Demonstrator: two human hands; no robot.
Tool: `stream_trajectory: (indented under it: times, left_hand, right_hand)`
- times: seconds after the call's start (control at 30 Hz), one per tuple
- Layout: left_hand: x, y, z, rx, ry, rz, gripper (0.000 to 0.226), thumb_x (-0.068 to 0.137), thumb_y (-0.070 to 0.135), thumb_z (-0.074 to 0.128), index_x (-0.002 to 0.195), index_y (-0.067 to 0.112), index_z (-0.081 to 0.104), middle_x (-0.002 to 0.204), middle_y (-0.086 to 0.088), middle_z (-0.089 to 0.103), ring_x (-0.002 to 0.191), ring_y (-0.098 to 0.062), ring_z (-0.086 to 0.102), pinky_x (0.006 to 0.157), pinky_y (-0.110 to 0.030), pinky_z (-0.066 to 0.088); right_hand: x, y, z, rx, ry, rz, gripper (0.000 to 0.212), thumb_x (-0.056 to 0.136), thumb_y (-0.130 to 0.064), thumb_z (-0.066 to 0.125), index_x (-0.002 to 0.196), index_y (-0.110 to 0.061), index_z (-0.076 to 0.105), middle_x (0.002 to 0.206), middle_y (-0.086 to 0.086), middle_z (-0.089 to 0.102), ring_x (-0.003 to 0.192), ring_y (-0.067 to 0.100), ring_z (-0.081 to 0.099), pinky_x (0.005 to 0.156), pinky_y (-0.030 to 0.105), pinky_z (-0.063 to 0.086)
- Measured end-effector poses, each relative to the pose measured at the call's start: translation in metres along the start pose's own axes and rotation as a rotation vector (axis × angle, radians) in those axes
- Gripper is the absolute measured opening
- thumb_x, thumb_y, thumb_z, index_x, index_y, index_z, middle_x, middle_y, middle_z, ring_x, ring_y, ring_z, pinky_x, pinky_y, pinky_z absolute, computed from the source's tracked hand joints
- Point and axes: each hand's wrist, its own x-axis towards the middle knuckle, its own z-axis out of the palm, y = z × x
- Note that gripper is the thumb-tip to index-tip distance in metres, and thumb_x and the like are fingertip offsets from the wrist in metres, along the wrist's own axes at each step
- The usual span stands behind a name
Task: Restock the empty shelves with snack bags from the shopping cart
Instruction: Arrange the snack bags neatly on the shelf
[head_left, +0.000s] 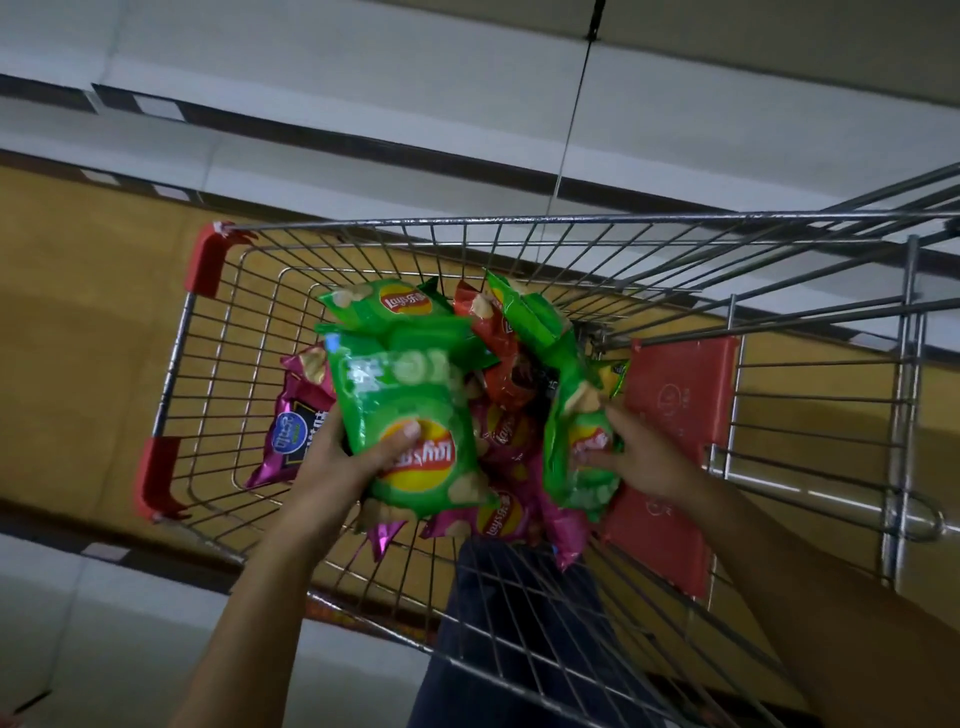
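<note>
Holding two green bags over the cart: my left hand grips the larger green bag, thumb across its front near the logo, fingers curled behind; my right hand pinches a second green bag along its side edge, held nearly on edge.

Stock still in the cart:
- one more green bag, lying toward the far wall;
- a further green one standing tilted beside it;
- red bags between the two greens;
- pink bags under my hands, one corner poking through the near wire;
- a purple bag at the left, partly behind my left wrist.
An exact count is not possible, since the bags overlap.

Progress, as I judge it: the pick is under way, both bags lifted but not yet clear of the basket rim. Shelves beyond the cart show bare white boards; no stock visible on them. Most of the restocking remains.

Room to move: wire walls on all four sides, with red corner guards at the left. The folded red seat flap sits just beside my right hand, the tightest edge. Straight up is open. The far rim lies between the bags and the shelves, so both bags must rise above it first.
</note>
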Motion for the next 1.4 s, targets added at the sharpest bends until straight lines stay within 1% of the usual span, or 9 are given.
stream_trajectory:
  times: [0.1, 0.27, 0.4, 0.5, 0.6, 0.67, 0.83, 1.0, 1.4]
  left_hand:
    - [0.010, -0.003, 0.010, -0.320, 0.049, -0.042, 0.101, 0.045, 0.050, 0.090, 0.132, 0.015, 0.050, 0.121, -0.014, 0.066, 0.103, -0.033, 0.068, 0.069, -0.042, 0.058]
    - [0.016, -0.007, 0.058, -0.675, 0.037, -0.121, 0.041, 0.093, 0.044, 0.051, 0.105, 0.012, 0.074, 0.108, -0.012, 0.072, 0.097, -0.025, 0.067, 0.089, -0.037, 0.053]
    - [0.010, -0.015, 0.063, 0.176, -0.013, -0.227, 0.078, 0.068, 0.090, 0.034, 0.077, 0.021, 0.068, 0.089, -0.013, 0.066, 0.075, -0.022, 0.060, 0.070, -0.031, 0.047]
    - [0.003, 0.005, 0.047, 0.525, -0.095, -0.123, 0.057, 0.089, 0.058, 0.044, 0.059, 0.019, 0.073, 0.078, -0.018, 0.073, 0.074, -0.029, 0.070, 0.075, -0.041, 0.058]
    - [0.020, 0.020, 0.024, 0.954, 0.199, 0.441, 0.025, 0.081, 0.025, 0.074, 0.101, 0.011, 0.069, 0.100, -0.012, 0.070, 0.097, -0.030, 0.064, 0.084, -0.047, 0.053]
    - [0.042, 0.018, 0.015, 1.101, 0.259, 0.460, 0.069, 0.075, 0.023, 0.079, 0.136, 0.016, 0.047, 0.137, -0.012, 0.049, 0.129, -0.033, 0.039, 0.104, -0.050, 0.038]
    - [0.059, 0.000, 0.029, 0.903, 0.064, 0.282, 0.094, 0.074, 0.060, 0.065, 0.149, 0.021, 0.024, 0.148, -0.011, 0.034, 0.132, -0.030, 0.038, 0.104, -0.054, 0.041]
    - [0.038, -0.022, 0.051, 0.611, 0.172, 0.112, 0.071, 0.071, 0.065, 0.059, 0.119, 0.012, 0.057, 0.098, -0.003, 0.067, 0.096, -0.024, 0.067, 0.076, -0.034, 0.056]
    - [0.018, 0.005, 0.057, 0.056, -0.192, -0.072, 0.066, 0.075, 0.027, 0.074, 0.134, 0.031, 0.045, 0.119, -0.005, 0.067, 0.095, -0.020, 0.072, 0.074, -0.040, 0.059]
  right_hand:
    - [-0.014, -0.019, -0.010, 0.567, 0.268, 0.033, 0.051, 0.077, -0.015, 0.078, 0.122, -0.019, 0.054, 0.111, -0.004, 0.067, 0.106, 0.018, 0.064, 0.079, 0.019, 0.053]
    - [-0.023, -0.039, -0.005, 1.109, 0.318, 0.058, 0.093, 0.047, -0.045, 0.093, 0.130, -0.021, 0.057, 0.121, 0.000, 0.070, 0.114, 0.019, 0.065, 0.097, 0.042, 0.049]
    - [-0.022, -0.041, 0.006, 1.201, 0.283, 0.188, 0.092, 0.038, -0.054, 0.093, 0.121, -0.029, 0.062, 0.124, -0.001, 0.068, 0.118, 0.022, 0.061, 0.108, 0.052, 0.041]
    - [-0.025, -0.039, 0.009, 1.189, 0.324, 0.251, 0.066, 0.060, -0.044, 0.083, 0.121, -0.029, 0.062, 0.118, -0.001, 0.070, 0.113, 0.022, 0.063, 0.105, 0.054, 0.043]
    - [-0.028, -0.035, 0.009, 1.171, 0.286, 0.267, 0.058, 0.066, -0.037, 0.078, 0.120, -0.027, 0.062, 0.115, -0.002, 0.071, 0.109, 0.021, 0.064, 0.099, 0.052, 0.047]
    - [-0.030, -0.030, 0.008, 1.139, 0.219, 0.256, 0.058, 0.065, -0.024, 0.079, 0.120, -0.021, 0.062, 0.112, 0.000, 0.073, 0.109, 0.022, 0.065, 0.092, 0.048, 0.051]
    - [-0.033, -0.023, 0.005, 1.021, 0.208, 0.248, 0.051, 0.073, 0.003, 0.075, 0.117, -0.018, 0.058, 0.110, 0.004, 0.073, 0.104, 0.025, 0.067, 0.084, 0.049, 0.055]
    - [-0.039, -0.021, 0.005, 1.120, 0.247, 0.192, 0.060, 0.078, -0.002, 0.073, 0.128, -0.028, 0.052, 0.117, -0.002, 0.071, 0.103, 0.020, 0.069, 0.082, 0.050, 0.057]
    - [-0.047, -0.037, -0.005, 1.202, 0.194, 0.087, 0.079, 0.064, -0.015, 0.083, 0.135, -0.025, 0.049, 0.126, -0.002, 0.067, 0.122, 0.022, 0.059, 0.108, 0.050, 0.041]
